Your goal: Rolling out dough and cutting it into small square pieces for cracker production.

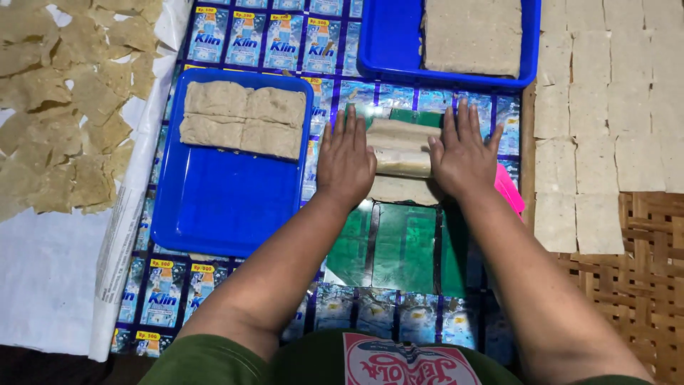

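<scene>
My left hand and my right hand lie flat, palms down and fingers spread, on the two ends of a pale roller. The roller rests across a thin beige sheet of dough on a green plastic mat. Neither hand grips anything; both press down on the roller's ends.
A blue tray at left holds several dough blocks. Another blue tray at the back holds a large slab. Flat dough squares lie on a woven mat at right; dried pieces lie at far left. A pink object peeks out beside my right wrist.
</scene>
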